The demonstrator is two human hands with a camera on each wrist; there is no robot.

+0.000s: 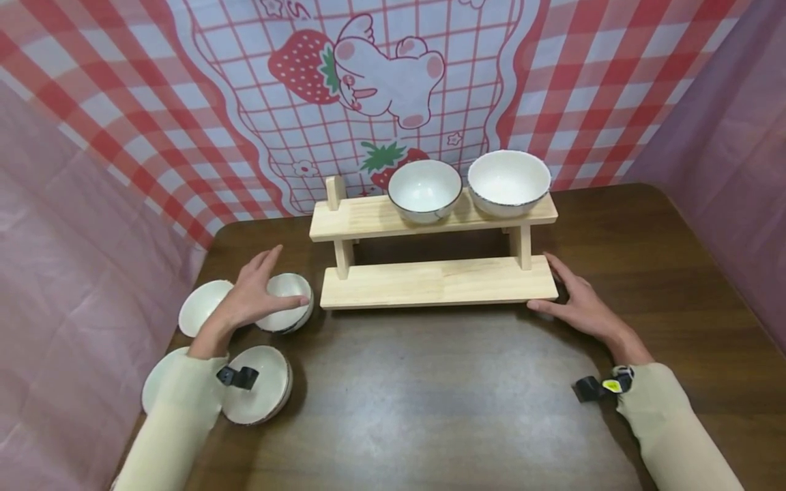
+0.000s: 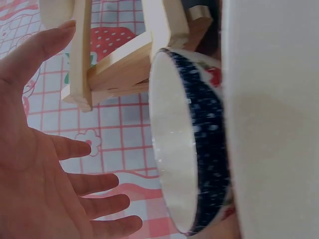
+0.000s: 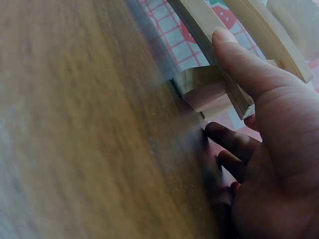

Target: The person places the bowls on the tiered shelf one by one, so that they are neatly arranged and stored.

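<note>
My left hand (image 1: 248, 294) hovers over a small white bowl (image 1: 290, 288), thumb and fingers spread, holding nothing. In the left wrist view, a bowl with a dark blue speckled band (image 2: 207, 134) stands beyond the spread fingers. My right hand (image 1: 580, 305) grips the right end of the lower board of a two-tier wooden rack (image 1: 430, 283). Its thumb lies along the board's front edge and the fingers reach round the end, partly hidden in the right wrist view. On the upper board sit a dark-rimmed white bowl (image 1: 426, 185) and a wider white bowl (image 1: 508, 179).
More white bowls stand at the left: one behind the left wrist (image 1: 201, 307), one in front (image 1: 258, 385), one partly under the sleeve (image 1: 158, 378). A checked strawberry cloth (image 1: 381, 82) hangs behind the brown table (image 1: 417, 395). Pink cloth flanks both sides.
</note>
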